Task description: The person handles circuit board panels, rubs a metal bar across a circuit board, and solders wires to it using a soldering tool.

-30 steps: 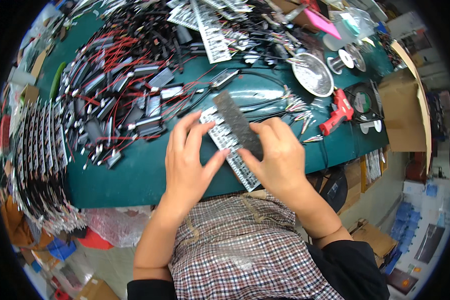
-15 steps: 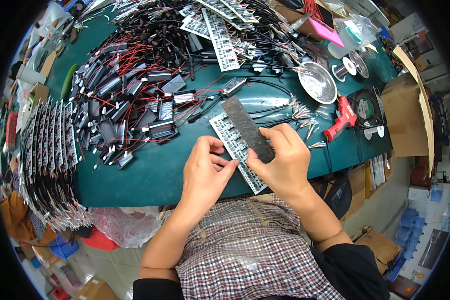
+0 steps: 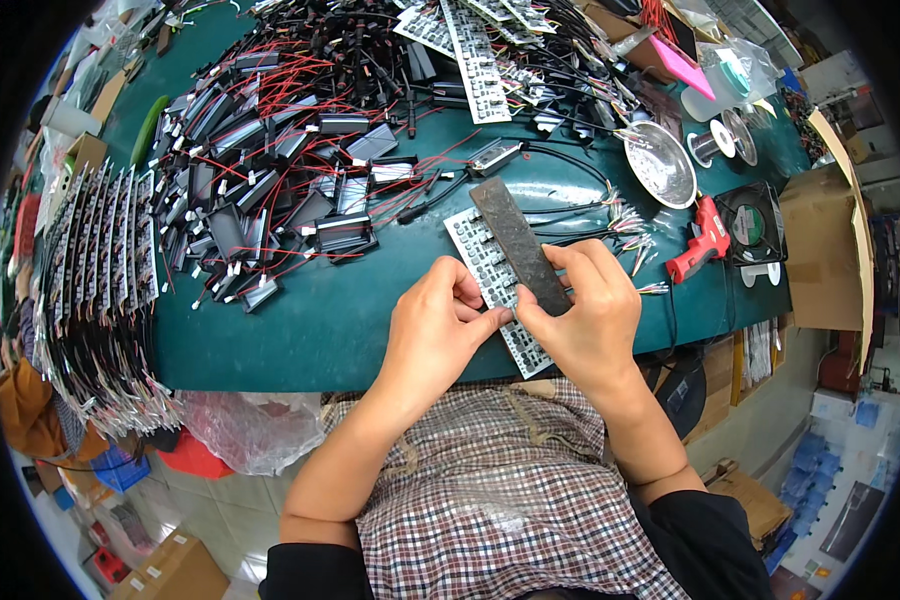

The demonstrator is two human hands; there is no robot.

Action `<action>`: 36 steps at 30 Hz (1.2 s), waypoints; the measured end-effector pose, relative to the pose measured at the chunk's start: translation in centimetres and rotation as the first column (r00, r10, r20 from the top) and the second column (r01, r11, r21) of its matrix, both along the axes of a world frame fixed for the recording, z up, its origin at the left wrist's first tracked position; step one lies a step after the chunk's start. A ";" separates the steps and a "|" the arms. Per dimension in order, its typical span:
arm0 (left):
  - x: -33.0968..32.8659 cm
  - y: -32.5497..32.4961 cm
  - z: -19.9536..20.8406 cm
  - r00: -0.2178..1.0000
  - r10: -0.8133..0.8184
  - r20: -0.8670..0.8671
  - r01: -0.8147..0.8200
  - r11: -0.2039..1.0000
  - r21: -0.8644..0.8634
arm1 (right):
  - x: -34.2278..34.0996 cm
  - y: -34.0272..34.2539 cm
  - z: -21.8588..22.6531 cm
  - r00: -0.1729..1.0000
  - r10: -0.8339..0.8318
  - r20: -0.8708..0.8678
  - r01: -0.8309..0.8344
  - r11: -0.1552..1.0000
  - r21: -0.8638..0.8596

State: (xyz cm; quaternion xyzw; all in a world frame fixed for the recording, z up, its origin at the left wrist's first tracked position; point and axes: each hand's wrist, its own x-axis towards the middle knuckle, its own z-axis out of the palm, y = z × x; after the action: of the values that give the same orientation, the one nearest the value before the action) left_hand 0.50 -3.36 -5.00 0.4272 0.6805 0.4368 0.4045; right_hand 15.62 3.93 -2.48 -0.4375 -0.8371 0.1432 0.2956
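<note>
A white circuit board panel (image 3: 479,256) dotted with small dark parts lies slanted on the green table near its front edge. My left hand (image 3: 437,328) is closed on the panel's left edge, thumb and fingers pinching it. A dark, flat, worn bar (image 3: 516,243) rests along the panel's right side and covers part of it. My right hand (image 3: 597,312) grips the near end of this bar between thumb and fingers. Just beyond the panel lies a grey module (image 3: 494,157) with black cables, their stripped coloured ends (image 3: 625,232) fanned to the right.
Black housings with red wires (image 3: 260,190) heap up on the left and back. Wired boards (image 3: 100,240) stand stacked at far left; more panels (image 3: 478,70) lie at the back. To the right are a metal bowl (image 3: 660,165), solder spool (image 3: 711,143), red glue gun (image 3: 705,240), fan (image 3: 755,222) and carton (image 3: 820,240).
The whole view has shifted, so the table's contents sit slightly further right. Both hands keep the same grip on panel and bar.
</note>
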 end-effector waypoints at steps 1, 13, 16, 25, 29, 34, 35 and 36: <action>0.0 0.0 0.0 1.000 -0.006 0.003 0.006 1.000 0.004 | 0.0 0.0 -0.1 1.000 -0.005 0.015 0.005 1.000 -0.017; 0.0 -0.8 0.2 0.997 -0.015 -0.070 0.018 0.999 0.050 | 0.0 0.0 1.1 0.991 0.081 0.108 -0.071 0.993 -0.098; 0.2 -1.0 -0.4 0.996 -0.060 -0.067 0.062 0.998 0.031 | 0.1 0.0 1.2 0.990 0.096 0.107 -0.086 0.992 -0.094; -0.3 -0.8 -0.5 0.988 -0.150 -0.040 0.150 0.989 0.004 | 1.0 0.3 1.7 0.997 0.065 0.040 -0.061 0.993 -0.104; -0.6 -1.2 -0.1 0.992 -0.121 0.047 0.119 0.992 0.032 | 1.6 0.6 2.0 0.999 0.034 0.013 -0.032 0.995 -0.099; -1.9 -2.4 4.5 0.971 -0.135 -0.199 0.210 0.880 0.426 | 2.7 1.6 2.4 0.995 -0.012 -0.103 0.006 0.998 -0.055; -2.3 -3.4 6.5 0.936 -0.125 -0.328 0.283 0.820 0.497 | 2.8 2.0 2.5 0.994 -0.016 -0.105 0.011 0.998 -0.055; -2.6 -4.2 7.9 0.890 -0.107 -0.443 0.367 0.745 0.557 | 3.2 2.5 2.2 0.995 -0.017 -0.100 0.015 1.000 -0.025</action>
State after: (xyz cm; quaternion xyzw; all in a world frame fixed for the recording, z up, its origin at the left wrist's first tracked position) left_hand -2.10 -7.55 2.92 0.6983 0.4999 0.4896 0.1509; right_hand 18.85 6.43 -0.30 -0.4400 -0.8158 0.1730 0.3331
